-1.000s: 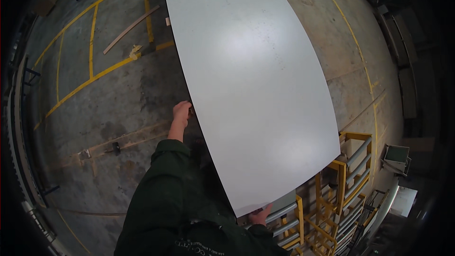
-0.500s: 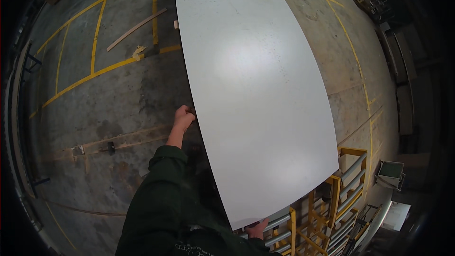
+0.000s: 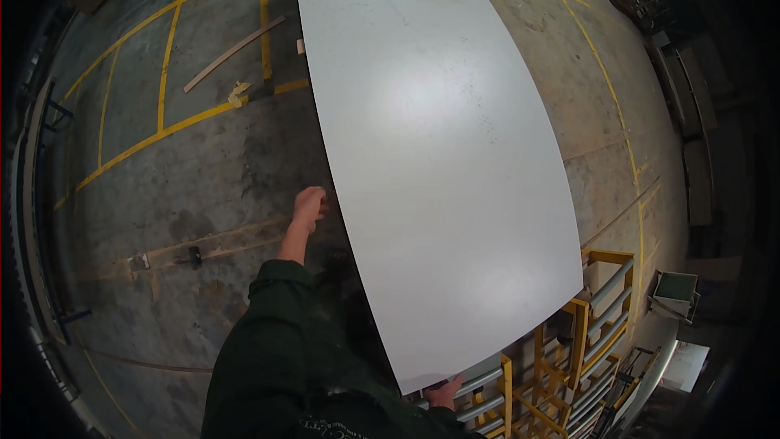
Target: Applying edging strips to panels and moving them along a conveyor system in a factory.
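A large, smooth, pale grey panel (image 3: 439,195) stretches away from me, narrowing towards the far end, with small specks on its far half. My left hand (image 3: 309,207) is just off the panel's left edge, with a narrow gap between them. Its fingers are curled in, and whether something small is inside them is hidden. At the panel's near edge, close to its near left corner, my right hand (image 3: 444,393) grips the board, part of the fingers out of sight beneath it. Both arms wear dark green sleeves.
Yellow frames with grey rollers (image 3: 483,382) stand under and beyond the panel's near right end. On the concrete floor at left lie a wooden strip (image 3: 236,54) and a crumpled yellowish scrap (image 3: 238,94) among yellow lines. A bin (image 3: 674,294) stands at right.
My left hand has drawn back slightly to the left and nearer me, away from the panel's edge. My right hand stays at the near edge, and the panel has hardly shifted.
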A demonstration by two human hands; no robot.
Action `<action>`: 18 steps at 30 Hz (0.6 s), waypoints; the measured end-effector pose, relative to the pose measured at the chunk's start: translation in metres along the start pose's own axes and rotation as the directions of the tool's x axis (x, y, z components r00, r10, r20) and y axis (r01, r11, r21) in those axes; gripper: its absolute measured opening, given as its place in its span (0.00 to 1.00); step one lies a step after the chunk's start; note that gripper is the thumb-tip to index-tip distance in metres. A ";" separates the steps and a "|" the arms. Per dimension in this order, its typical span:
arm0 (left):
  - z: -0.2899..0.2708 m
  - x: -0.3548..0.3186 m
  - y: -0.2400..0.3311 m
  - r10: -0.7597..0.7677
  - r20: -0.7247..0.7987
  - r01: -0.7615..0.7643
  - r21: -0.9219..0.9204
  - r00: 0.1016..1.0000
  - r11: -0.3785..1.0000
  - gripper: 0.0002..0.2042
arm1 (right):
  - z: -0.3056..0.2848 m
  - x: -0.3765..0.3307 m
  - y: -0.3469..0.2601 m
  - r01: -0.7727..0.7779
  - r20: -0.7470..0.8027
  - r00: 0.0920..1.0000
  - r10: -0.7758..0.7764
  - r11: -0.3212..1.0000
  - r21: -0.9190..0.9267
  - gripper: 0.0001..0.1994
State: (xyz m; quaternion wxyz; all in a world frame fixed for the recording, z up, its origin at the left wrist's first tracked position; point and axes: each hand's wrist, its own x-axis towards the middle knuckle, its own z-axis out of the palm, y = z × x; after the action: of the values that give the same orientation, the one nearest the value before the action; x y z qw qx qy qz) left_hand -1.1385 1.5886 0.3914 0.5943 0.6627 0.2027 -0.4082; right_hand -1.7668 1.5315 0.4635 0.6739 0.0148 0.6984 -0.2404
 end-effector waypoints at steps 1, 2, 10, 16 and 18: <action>0.007 -0.003 -0.007 -0.006 -0.008 0.006 -0.004 1.000 1.000 0.16 | -0.006 0.003 0.000 0.006 -0.002 1.000 -0.006 1.000 0.010 0.42; 0.014 -0.007 -0.016 -0.006 0.003 0.006 0.001 1.000 1.000 0.16 | -0.013 0.006 0.001 0.039 -0.004 0.999 -0.039 0.999 0.000 0.42; 0.022 0.016 -0.005 0.286 0.127 -0.312 0.416 0.950 0.854 0.17 | -0.001 0.003 -0.003 0.011 -0.063 0.998 -0.013 0.999 -0.031 0.46; 0.029 0.006 0.005 0.345 0.048 -0.270 0.725 0.937 0.634 0.15 | 0.023 -0.027 -0.005 0.009 -0.058 0.998 -0.010 1.000 -0.021 0.48; 0.026 0.009 0.003 0.359 0.054 -0.281 0.735 0.932 0.617 0.15 | 0.028 -0.031 -0.007 -0.053 -0.088 0.995 0.052 0.999 0.000 0.42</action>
State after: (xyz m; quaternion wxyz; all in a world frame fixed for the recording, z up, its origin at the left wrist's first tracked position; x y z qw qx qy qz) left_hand -1.1387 1.5609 0.3878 0.3315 0.8886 -0.0701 -0.3090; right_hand -1.7405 1.5249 0.4958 0.6487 0.0429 0.7270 -0.2209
